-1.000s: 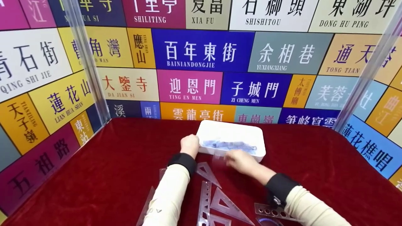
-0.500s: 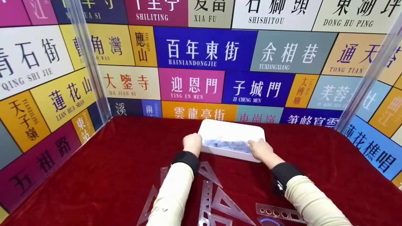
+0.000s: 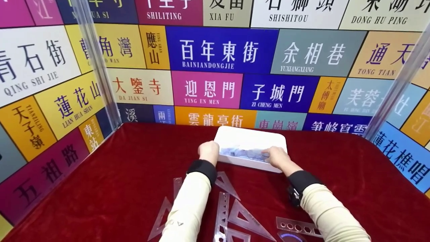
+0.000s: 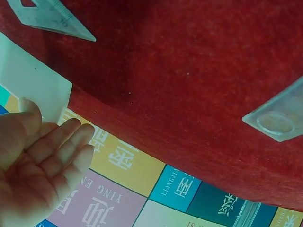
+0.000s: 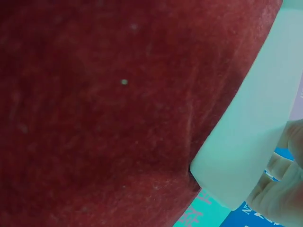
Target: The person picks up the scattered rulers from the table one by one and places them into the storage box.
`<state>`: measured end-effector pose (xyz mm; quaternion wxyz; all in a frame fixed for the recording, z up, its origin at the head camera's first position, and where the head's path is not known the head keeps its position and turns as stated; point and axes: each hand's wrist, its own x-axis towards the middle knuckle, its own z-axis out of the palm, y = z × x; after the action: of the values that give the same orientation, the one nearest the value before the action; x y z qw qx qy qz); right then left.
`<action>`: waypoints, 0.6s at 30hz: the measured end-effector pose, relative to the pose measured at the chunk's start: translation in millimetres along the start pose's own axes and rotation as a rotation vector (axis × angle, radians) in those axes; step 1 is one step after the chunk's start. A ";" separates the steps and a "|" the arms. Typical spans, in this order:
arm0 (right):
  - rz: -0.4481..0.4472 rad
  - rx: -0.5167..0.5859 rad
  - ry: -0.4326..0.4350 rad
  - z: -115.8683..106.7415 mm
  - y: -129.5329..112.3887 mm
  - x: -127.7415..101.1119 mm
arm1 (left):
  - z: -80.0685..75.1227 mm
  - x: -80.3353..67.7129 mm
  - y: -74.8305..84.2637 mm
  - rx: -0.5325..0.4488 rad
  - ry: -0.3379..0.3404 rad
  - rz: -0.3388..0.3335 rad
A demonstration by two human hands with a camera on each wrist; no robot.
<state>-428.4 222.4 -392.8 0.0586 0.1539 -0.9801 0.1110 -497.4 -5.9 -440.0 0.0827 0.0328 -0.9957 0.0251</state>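
Observation:
A white box (image 3: 250,136), shallow with rounded corners, lies near the table's far edge, with a layer of clear bluish flat pieces (image 3: 243,154) inside. My left hand (image 3: 209,152) grips its left end. Seen from the left wrist, the thumb lies at the rim of the box (image 4: 40,85) and the other fingers curl loosely beside the corner. My right hand (image 3: 278,157) reaches over the front right rim, index finger extended onto the pieces. In the right wrist view its fingers (image 5: 279,189) are partly behind the box wall (image 5: 241,137); I cannot tell whether they pinch a piece.
On the red cloth (image 3: 127,181) lie clear set squares (image 3: 250,220), a long stencil ruler (image 3: 221,215), another ruler (image 3: 297,226) and a purple-marked curved piece (image 3: 290,237) at front right. A set square (image 3: 161,218) lies left of my left arm. Sign-covered walls stand behind.
My right hand has moved from in front of the box, where it was blurred beside a clear piece, over to the box's right part. The left hand stays at the left end.

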 end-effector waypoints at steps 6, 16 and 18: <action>-0.042 0.023 0.127 2.1 -5.1 -0.5 | 3.6 6.3 0.9 0.014 0.018 0.004; -0.447 -0.004 -0.003 13.7 -105.1 -32.9 | -3.3 -8.4 -6.6 0.005 0.074 0.074; -0.474 -0.116 -0.076 20.3 -122.3 -46.6 | 14.5 5.6 -5.7 -0.004 0.086 0.082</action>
<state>-347.4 117.6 -395.1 0.0548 0.3799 -0.9229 0.0318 -504.8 -12.7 -453.1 0.1243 -0.0093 -0.9918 0.0280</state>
